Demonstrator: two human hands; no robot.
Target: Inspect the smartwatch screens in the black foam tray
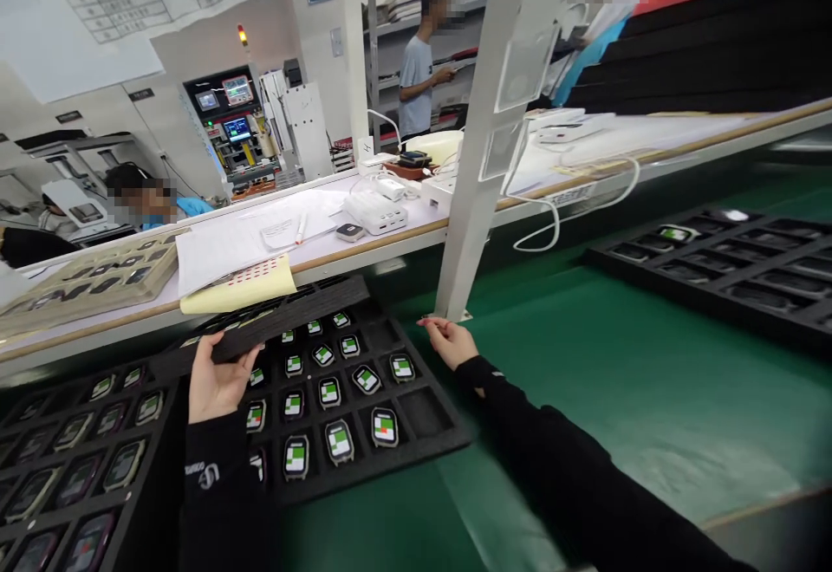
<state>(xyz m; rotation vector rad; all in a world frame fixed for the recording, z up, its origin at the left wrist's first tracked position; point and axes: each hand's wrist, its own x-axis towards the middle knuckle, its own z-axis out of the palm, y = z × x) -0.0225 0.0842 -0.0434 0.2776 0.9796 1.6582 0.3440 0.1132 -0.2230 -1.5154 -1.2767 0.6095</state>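
Observation:
My left hand (217,379) grips the near edge of a black foam tray (305,308) and holds it lifted and tilted above a second black foam tray (425,416). That lower tray lies on the green belt and holds several smartwatch bodies (339,439) with lit green, white and red screens. My right hand (448,341) rests near the lower tray's far right corner, at the foot of a white post (484,165). Its fingers are curled, and I cannot make out anything in them. Both arms wear black sleeves.
Another tray of watches (71,459) lies at the left, and one more black tray (728,269) at the far right on the green belt (617,381). The raised white shelf (390,238) carries papers, chargers and cables. Other people work behind it.

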